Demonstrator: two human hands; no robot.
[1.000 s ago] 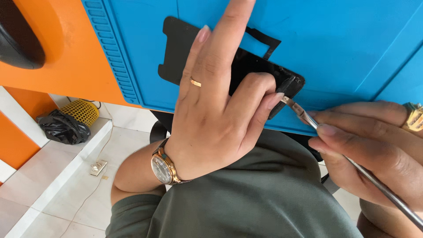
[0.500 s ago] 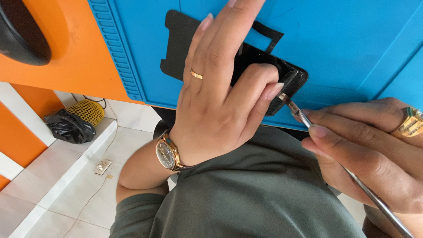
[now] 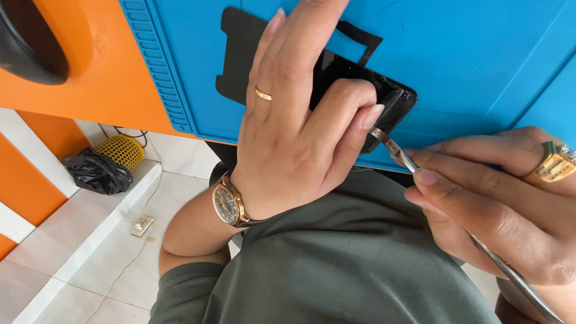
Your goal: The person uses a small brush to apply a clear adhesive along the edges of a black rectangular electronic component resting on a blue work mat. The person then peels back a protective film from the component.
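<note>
A: What's nearest in my view?

B: Green shirt (image 3: 360,264) at the bottom, then the right hand (image 3: 498,204), fingers closed round a thin metal tool (image 3: 420,174). It's got a gold ring w/ a green stone (image 3: 555,162).

A: I see the tool's tip touching the near corner of the black phone (image 3: 366,90). How does the phone look?

B: Flat, glossy black, rounded corners. The near corner by the tip looks scuffed & greyish, poss. cracked; can't tell for sure. It lies tilted on the blue mat (image 3: 468,54), close to the mat's near edge.

A: And the left hand (image 3: 294,132)?

B: Pressing down on the phone, thumb curled against its near edge, fingers stretched over the top, so it's holding the phone in place. Gold band (image 3: 263,94) on one finger, watch (image 3: 227,205) on the wrist.

A: Further out?

B: A black flat cut-out sheet (image 3: 237,54) under/behind the phone on the mat. Mat sits on the orange tabletop (image 3: 96,78). Off left, down on the tiled floor (image 3: 90,240): a black bag (image 3: 93,171) beside a yellow mesh basket (image 3: 126,151).
</note>
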